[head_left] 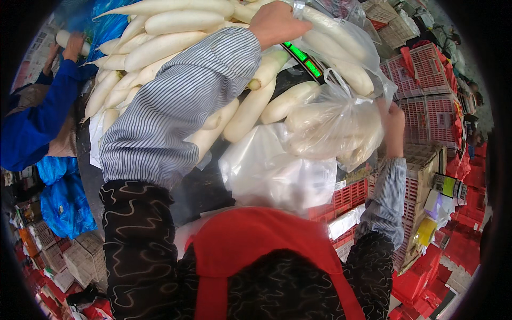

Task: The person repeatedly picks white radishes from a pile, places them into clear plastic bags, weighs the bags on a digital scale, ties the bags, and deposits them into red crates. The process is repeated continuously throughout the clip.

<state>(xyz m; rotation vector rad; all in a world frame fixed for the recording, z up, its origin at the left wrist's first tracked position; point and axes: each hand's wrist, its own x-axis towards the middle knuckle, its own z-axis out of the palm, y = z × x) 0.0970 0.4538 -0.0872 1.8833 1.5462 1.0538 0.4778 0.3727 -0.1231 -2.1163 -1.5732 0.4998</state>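
My left hand reaches across the pile to the far side, its fingers closed at the edge of a clear plastic bag. Inside that bag lie long white radishes. On the right, my right hand has its fingers closed round the near edge of the same bag; the fingertips are partly hidden. Just left of this hand sits a second clear bag of white radishes, its top gathered. A scale's lit green display shows between my left hand and the bags. Loose radishes are heaped under my left forearm.
Flat plastic bags lie at the table's near edge. Red and white crates stand stacked on the right. A co-worker in a blue sleeve holds a white radish at the left. Blue plastic bags hang below.
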